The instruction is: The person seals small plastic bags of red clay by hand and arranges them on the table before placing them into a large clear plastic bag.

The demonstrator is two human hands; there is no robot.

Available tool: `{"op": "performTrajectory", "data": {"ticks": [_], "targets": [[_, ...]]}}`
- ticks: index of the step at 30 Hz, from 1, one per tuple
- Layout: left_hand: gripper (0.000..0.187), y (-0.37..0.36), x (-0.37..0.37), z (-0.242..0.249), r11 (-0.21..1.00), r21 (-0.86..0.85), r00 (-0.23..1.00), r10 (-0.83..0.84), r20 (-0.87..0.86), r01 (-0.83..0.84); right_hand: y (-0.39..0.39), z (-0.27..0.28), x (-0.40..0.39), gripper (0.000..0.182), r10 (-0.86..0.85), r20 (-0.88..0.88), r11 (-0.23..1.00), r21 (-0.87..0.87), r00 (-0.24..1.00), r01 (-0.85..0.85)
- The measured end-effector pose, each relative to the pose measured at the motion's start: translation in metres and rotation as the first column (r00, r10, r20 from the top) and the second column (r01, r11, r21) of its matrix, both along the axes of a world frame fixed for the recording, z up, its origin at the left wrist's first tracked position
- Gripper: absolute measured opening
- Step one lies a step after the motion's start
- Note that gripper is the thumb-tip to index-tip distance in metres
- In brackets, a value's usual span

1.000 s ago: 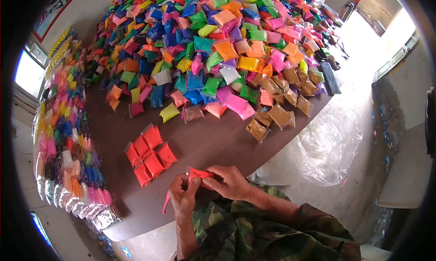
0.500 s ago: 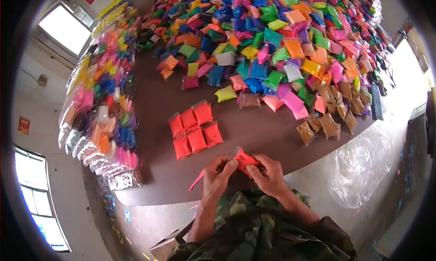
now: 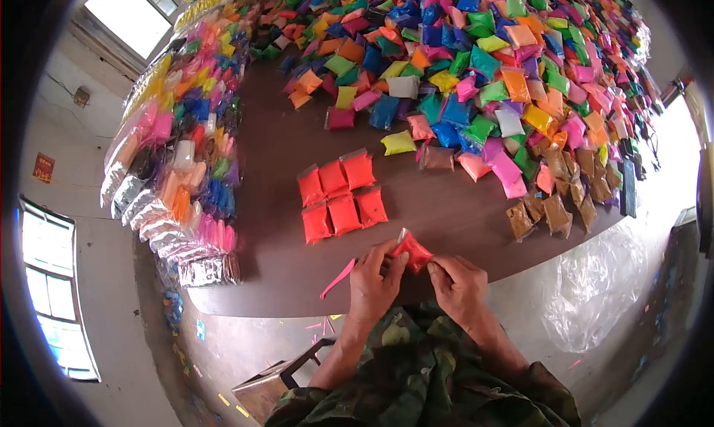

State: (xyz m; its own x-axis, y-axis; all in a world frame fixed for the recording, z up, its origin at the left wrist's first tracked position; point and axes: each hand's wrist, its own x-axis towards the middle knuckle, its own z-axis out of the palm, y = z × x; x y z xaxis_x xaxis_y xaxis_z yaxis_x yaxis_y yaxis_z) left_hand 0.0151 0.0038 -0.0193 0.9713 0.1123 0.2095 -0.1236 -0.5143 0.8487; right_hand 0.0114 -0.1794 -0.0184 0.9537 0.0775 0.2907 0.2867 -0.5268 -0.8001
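Head view: bare left hand (image 3: 375, 278) and bare right hand (image 3: 459, 284) share one small red pouch-shaped packet of clear plastic film (image 3: 413, 251). Grip state: left thumb and forefinger pinch its left side; right thumb and forefinger pinch its lower right corner. Other fingers of both hands curled in.

Packet location: between the two hands, above the near edge of the dark brown smooth-topped counter (image 3: 268, 182). Its long axis appears to slant from far left to near right, the clear film end pointing away from the body.

Key relation: six flat red square plastic packets (image 3: 343, 214), in two rows of three, lie ahead and to the left of the grip, apart from it. Left hand is the nearer; the closest packet of the near row is almost straight ahead of it.

Beside the left hand, on its outer side: a narrow bright pink strip (image 3: 338, 279); cannot tell whether it touches the hand.

Farther out: large heap of multicoloured soft plastic packets (image 3: 483, 85) ahead and to the right of the grip; cluster of brown plastic packets (image 3: 556, 214) right and ahead; long stack of multicoloured film-wrapped packs (image 3: 175, 178) well left.
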Motion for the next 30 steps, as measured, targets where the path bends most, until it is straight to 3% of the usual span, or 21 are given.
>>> {"op": "performTrajectory", "data": {"ticks": [4, 7, 9, 16, 22, 30], "targets": [[0.026, 0.003, -0.010, 0.004, 0.993, 0.068, 0.993, 0.091, 0.069, -0.096, -0.008, 0.014, -0.001, 0.017, -0.021, 0.005, 0.991, -0.136, 1.000, 0.022], [0.026, 0.022, -0.015, 0.005, 0.974, 0.131, 0.975, 0.168, 0.144, -0.187, 0.001, 0.018, 0.022, 0.019, -0.046, 0.204, 0.993, -0.093, 0.978, 0.066], [0.026, 0.044, -0.019, 0.006, 0.952, 0.145, 0.955, 0.246, 0.165, -0.270, 0.009, 0.020, 0.038, 0.024, 0.004, 0.233, 0.987, -0.155, 0.973, 0.033], [0.025, 0.146, -0.028, -0.020, 0.783, 0.295, 0.833, 0.475, 0.284, -0.548, 0.041, -0.001, 0.072, 0.039, 0.141, 0.171, 0.927, -0.369, 0.975, -0.070], [0.027, 0.151, -0.029, -0.025, 0.771, 0.336, 0.836, 0.536, 0.114, -0.540, 0.051, -0.014, 0.073, 0.040, 0.178, 0.220, 0.874, -0.483, 0.959, -0.051], [0.024, 0.158, -0.031, -0.027, 0.804, 0.274, 0.849, 0.514, 0.127, -0.528, 0.046, -0.015, 0.073, 0.037, 0.151, 0.168, 0.911, -0.407, 0.974, -0.071]]}}
